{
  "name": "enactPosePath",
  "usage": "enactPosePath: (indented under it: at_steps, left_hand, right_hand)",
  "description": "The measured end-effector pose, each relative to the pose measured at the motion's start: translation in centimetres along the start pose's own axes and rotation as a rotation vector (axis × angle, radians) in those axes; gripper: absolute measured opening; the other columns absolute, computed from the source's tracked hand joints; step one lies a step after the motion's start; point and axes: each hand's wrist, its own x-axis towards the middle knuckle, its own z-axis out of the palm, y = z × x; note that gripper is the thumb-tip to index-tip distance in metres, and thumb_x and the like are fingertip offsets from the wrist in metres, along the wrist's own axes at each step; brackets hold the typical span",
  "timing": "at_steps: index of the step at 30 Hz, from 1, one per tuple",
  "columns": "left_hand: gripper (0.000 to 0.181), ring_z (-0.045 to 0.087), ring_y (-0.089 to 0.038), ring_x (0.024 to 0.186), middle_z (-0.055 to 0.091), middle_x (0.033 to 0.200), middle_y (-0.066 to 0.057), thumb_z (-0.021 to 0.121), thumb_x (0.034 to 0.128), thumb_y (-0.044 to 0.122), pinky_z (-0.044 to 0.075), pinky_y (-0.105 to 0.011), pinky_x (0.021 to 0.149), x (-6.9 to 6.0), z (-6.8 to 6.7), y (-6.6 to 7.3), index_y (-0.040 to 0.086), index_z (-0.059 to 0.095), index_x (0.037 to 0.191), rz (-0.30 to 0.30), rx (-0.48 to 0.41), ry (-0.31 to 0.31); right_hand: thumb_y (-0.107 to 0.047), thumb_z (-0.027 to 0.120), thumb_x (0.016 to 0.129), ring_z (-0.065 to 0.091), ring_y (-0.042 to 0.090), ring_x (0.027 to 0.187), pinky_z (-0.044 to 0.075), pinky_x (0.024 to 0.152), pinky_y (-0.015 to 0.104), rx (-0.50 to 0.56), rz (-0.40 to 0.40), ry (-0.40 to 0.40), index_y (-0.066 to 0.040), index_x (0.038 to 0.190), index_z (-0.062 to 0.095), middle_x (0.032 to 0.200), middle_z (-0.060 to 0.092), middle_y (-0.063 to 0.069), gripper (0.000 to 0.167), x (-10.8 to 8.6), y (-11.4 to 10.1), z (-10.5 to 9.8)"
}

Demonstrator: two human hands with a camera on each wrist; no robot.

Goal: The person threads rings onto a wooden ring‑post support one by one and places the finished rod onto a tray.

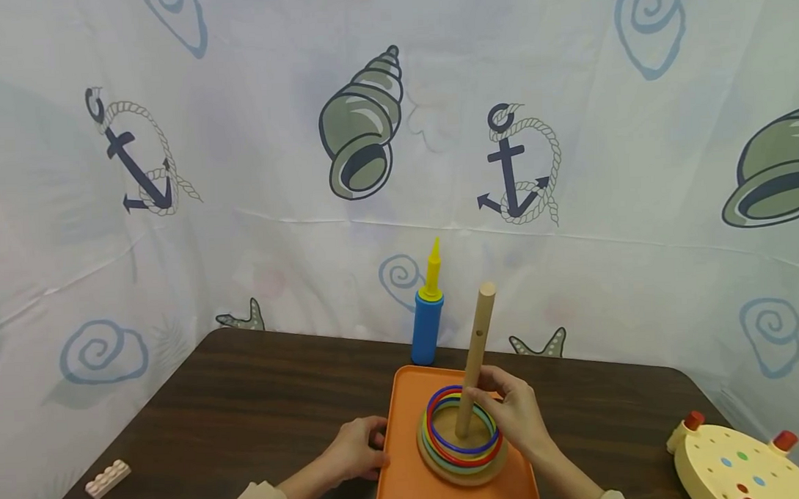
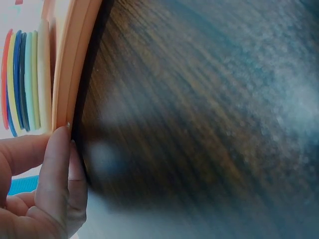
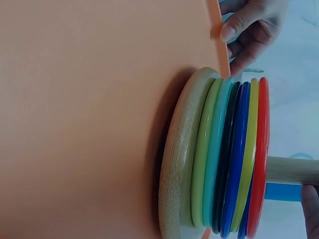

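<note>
An orange tray (image 1: 396,488) carries a round wooden base (image 1: 470,480) with an upright wooden post (image 1: 479,327). Several thin rings lie stacked around the post on that base; the right wrist view shows a red ring (image 3: 259,149) above yellow, blue, dark, turquoise and green ones. My right hand (image 1: 516,413) grips the post between thumb and fingers, just above the rings. With thumb and fingertips, my left hand (image 1: 354,451) holds the tray's left rim, also seen in the left wrist view. Some of the right fingers are hidden behind the post.
A blue hand pump (image 1: 427,329) with a yellow nozzle stands behind the tray, near the dark table's (image 1: 279,386) back edge. A pale toy brick (image 1: 108,479) lies far left. A cream round board (image 1: 744,461) with red-tipped pegs sits at right.
</note>
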Motion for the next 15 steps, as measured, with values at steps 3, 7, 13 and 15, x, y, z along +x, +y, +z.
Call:
enactPosePath:
  at_steps: [3, 7, 13, 15]
  left_hand:
    - [0.054, 0.062, -0.015, 0.068, 0.056, 0.088, -0.011, 0.067, 0.0724, -0.013, 0.056, -0.034, 0.054, -0.06, 0.07, 0.09, -0.016, 0.049, 0.124, -0.004, -0.011, -0.010]
    - [0.055, 0.062, -0.016, 0.068, 0.055, 0.088, -0.011, 0.067, 0.0725, -0.013, 0.056, -0.034, 0.054, -0.16, 0.09, 0.13, -0.016, 0.048, 0.123, -0.006, -0.012, -0.018]
    - [0.054, 0.062, -0.016, 0.069, 0.055, 0.089, -0.011, 0.067, 0.0726, -0.013, 0.056, -0.034, 0.054, -0.16, 0.02, 0.25, -0.016, 0.049, 0.123, -0.006, -0.004, -0.022]
    - [0.054, 0.062, -0.016, 0.069, 0.055, 0.089, -0.011, 0.067, 0.0724, -0.013, 0.056, -0.034, 0.054, -0.14, -0.07, 0.28, -0.016, 0.049, 0.123, 0.000, 0.000, -0.027]
  right_hand:
    - [-0.003, 0.071, 0.081, 0.065, 0.009, 0.080, 0.055, 0.075, 0.025, 0.009, 0.020, -0.010, -0.005, 0.103, 0.069, 0.088, 0.070, 0.005, 0.022, 0.00, 0.18, 0.00]
    - [-0.002, 0.070, 0.081, 0.066, 0.008, 0.080, 0.055, 0.074, 0.026, 0.012, 0.018, -0.018, -0.005, 0.103, 0.069, 0.089, 0.070, 0.006, 0.022, -0.05, 0.30, -0.02]
    - [-0.002, 0.070, 0.081, 0.066, 0.009, 0.082, 0.056, 0.074, 0.027, 0.013, 0.022, -0.014, -0.006, 0.103, 0.069, 0.090, 0.070, 0.006, 0.022, -0.12, 0.29, -0.08]
    - [-0.003, 0.070, 0.081, 0.066, 0.009, 0.083, 0.055, 0.075, 0.027, 0.009, 0.021, -0.015, -0.006, 0.103, 0.069, 0.091, 0.070, 0.006, 0.022, -0.14, 0.28, -0.10]
